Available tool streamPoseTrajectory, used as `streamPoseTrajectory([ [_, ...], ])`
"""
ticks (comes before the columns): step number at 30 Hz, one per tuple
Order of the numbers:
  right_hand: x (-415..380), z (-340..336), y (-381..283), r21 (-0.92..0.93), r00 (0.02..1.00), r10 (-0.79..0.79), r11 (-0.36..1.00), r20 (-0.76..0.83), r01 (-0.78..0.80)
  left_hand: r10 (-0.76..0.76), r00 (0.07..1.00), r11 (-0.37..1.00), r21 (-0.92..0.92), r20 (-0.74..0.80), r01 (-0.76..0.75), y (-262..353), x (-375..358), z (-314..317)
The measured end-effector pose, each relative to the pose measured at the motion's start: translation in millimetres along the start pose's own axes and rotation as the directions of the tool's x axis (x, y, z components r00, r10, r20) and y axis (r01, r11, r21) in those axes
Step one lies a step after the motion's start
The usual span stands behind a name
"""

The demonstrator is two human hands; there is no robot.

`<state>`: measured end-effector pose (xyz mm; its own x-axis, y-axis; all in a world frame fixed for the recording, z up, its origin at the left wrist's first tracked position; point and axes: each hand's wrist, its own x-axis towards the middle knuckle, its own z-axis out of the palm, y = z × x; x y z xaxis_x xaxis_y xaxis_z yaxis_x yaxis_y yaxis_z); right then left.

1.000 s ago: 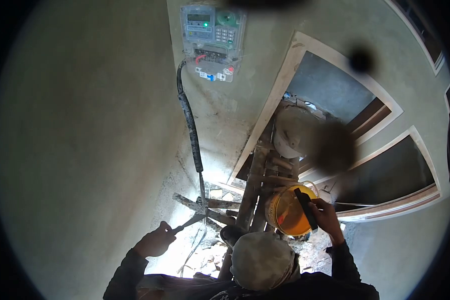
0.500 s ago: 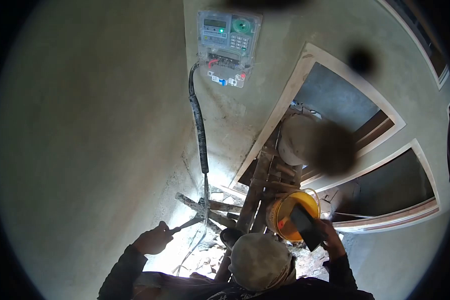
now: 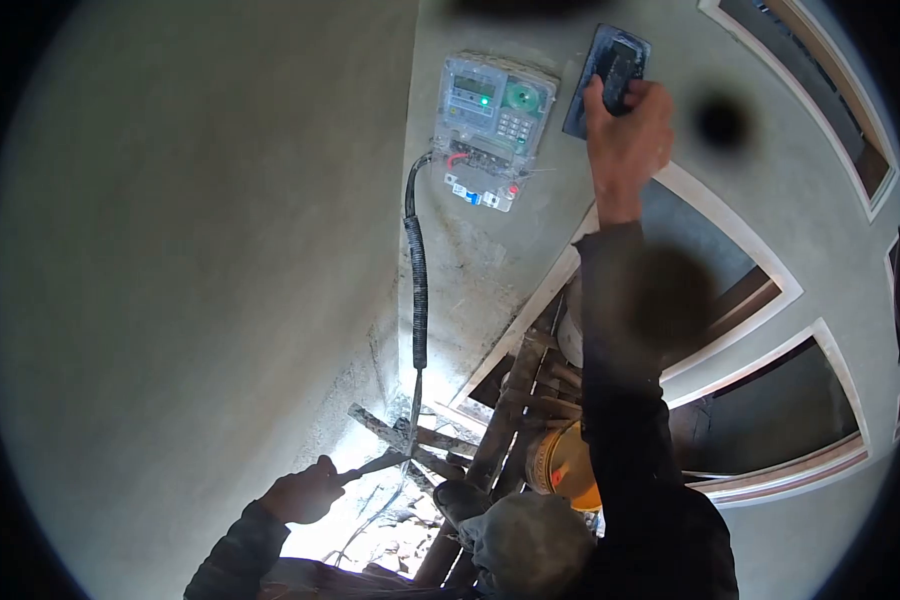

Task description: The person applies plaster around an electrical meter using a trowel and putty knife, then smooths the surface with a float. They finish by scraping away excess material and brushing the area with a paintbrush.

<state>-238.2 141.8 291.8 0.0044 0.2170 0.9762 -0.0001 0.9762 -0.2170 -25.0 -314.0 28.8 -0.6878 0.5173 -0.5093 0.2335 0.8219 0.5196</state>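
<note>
My left hand point(image 3: 305, 494) is closed around the handle of a narrow trowel point(image 3: 375, 466) at the lower left, its blade pointing right. High up on the right, my right hand point(image 3: 630, 130) grips a dark rectangular float point(image 3: 610, 80) that lies against the wall point(image 3: 560, 230), just right of the electricity meter point(image 3: 495, 125). The meter is in a clear housing with a green light and a keypad. From its lower left a black ribbed conduit point(image 3: 417, 290) hangs down. A yellow bucket point(image 3: 545, 465) is partly hidden behind my right arm.
Rough wooden poles point(image 3: 500, 425) form a scaffold over bright rubble point(image 3: 395, 535). A pale rounded object point(image 3: 530, 548) is at the bottom centre, beside a dark shoe point(image 3: 460, 500). Framed openings, one with a pale frame point(image 3: 840, 370), are on the right. Dark blurred spots cover parts of the view.
My right hand has lifted the float from over the bucket up to the wall beside the meter. The view has shifted slightly, while my left hand still holds the trowel low down.
</note>
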Motion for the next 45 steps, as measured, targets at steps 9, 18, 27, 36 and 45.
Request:
streamPoseTrajectory([
  [9,-198.9,-13.8,65.1,-0.07,0.95,0.018,0.998,0.313,0.004,0.047,0.998,0.998,0.032,-0.041,-0.045,2.0,5.7,0.8],
  [18,43.7,39.0,2.2,-0.059,0.963,-0.234,0.972,-0.131,0.228,0.198,0.98,0.98,0.021,0.019,-0.198,-4.6,17.2,4.4],
  [27,-200.4,-16.1,57.4,-0.1,0.937,0.02,0.995,0.348,0.016,0.083,0.996,0.994,0.077,-0.043,-0.08,3.4,6.3,3.9],
  [36,48.8,34.3,-1.5,-0.041,0.956,-0.278,0.96,-0.092,0.276,0.024,1.0,0.999,0.025,0.005,-0.024,6.6,7.9,-1.1],
  [45,-233.6,-19.8,63.9,-0.157,0.879,0.063,0.987,0.473,0.014,0.027,0.999,1.0,0.016,-0.047,-0.026,10.9,-7.0,1.2],
])
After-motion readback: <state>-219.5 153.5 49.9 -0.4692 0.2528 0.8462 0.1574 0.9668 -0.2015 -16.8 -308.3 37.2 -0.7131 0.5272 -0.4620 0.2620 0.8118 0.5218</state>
